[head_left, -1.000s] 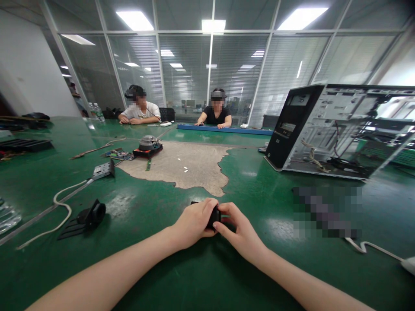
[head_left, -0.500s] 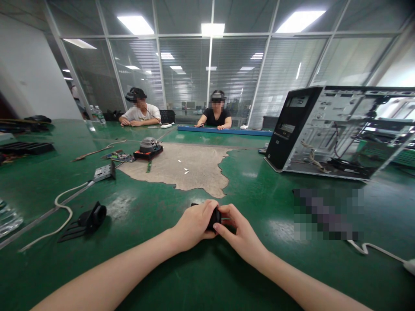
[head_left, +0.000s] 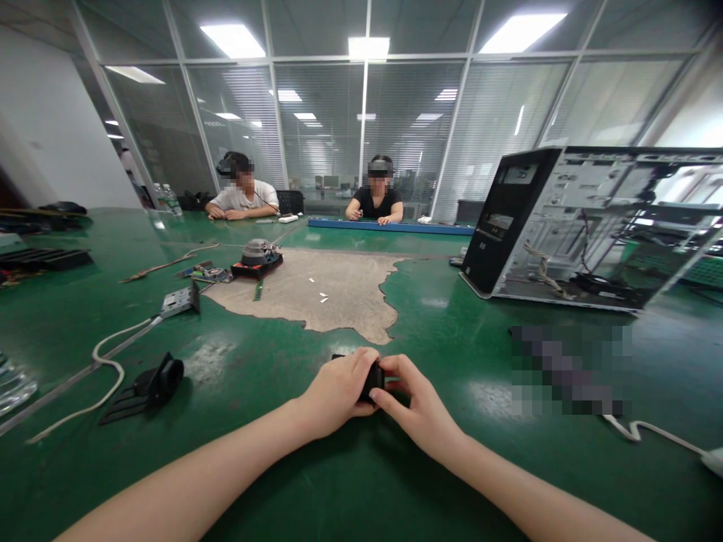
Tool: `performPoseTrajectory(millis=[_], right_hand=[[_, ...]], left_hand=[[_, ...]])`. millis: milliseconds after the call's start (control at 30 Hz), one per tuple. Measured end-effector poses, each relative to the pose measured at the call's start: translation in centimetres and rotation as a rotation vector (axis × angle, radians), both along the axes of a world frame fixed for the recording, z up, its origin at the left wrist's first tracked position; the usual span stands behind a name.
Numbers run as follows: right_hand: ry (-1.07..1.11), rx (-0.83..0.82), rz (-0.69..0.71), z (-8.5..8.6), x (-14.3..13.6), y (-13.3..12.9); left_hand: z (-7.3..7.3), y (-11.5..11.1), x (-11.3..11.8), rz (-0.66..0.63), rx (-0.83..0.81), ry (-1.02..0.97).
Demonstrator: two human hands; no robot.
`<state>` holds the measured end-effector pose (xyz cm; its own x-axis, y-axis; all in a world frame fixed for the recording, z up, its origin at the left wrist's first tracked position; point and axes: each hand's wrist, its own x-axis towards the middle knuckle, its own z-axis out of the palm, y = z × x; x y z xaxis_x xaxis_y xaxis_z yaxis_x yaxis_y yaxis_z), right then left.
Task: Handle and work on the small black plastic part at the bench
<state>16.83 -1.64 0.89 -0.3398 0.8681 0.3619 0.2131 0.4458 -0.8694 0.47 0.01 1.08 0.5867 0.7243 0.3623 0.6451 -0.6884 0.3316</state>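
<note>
Front and centre over the green counter [head_left: 316, 482], my left grip [head_left: 340, 388] wraps a small black part [head_left: 373, 379], my right grip [head_left: 416, 397] pinching its right side; handling seems unfinished, the part not yet released

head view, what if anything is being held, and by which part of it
A black object, mostly covered: the left hand wraps over its left side; the right hand grips its right end.
</note>
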Motion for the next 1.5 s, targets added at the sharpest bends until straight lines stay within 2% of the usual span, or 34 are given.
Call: performPoseTrajectory(millis=[133,367,533,600,867,933,1133,1400,1500], right_hand=[[0.032,0.051,-0.026,0.02,-0.17,0.12],[0.038,-0.167,0.015,-0.21,-0.44,0.33],[0.000,0.019,-0.012,-0.06,-0.20,0.18],[0.012,0.044,-0.017,-0.10,-0.13,0.24],[0.058,-0.179,0.015,-0.23,-0.29,0.37],[0.031,-0.163,0.020,-0.20,-0.27,0.25],[-0.009,0.023,-0.001,-0.19,-0.14,0.13],[0.053,-0.159,0.034,-0.33,-0.20,0.30],[0.006,-0.119,0.031,-0.14,-0.16,0.07]], left_hand=[[-0.06,0.04,0.04,-0.007,-0.007,-0.017],[0.07,0.02,0.00,0.004,0.004,0.011],[0.34,-0.09,0.03,-0.002,0.002,0.030],[0.33,-0.12,0.06,0.000,0.001,0.024],[0.00,0.10,0.14,0.004,-0.001,0.007],[-0.02,0.13,0.11,0.002,-0.005,0.008],[0.18,-0.05,0.06,-0.002,-0.006,0.010],[0.02,0.08,0.19,0.009,-0.003,0.008],[-0.12,0.19,0.15,0.013,-0.008,0.013]])
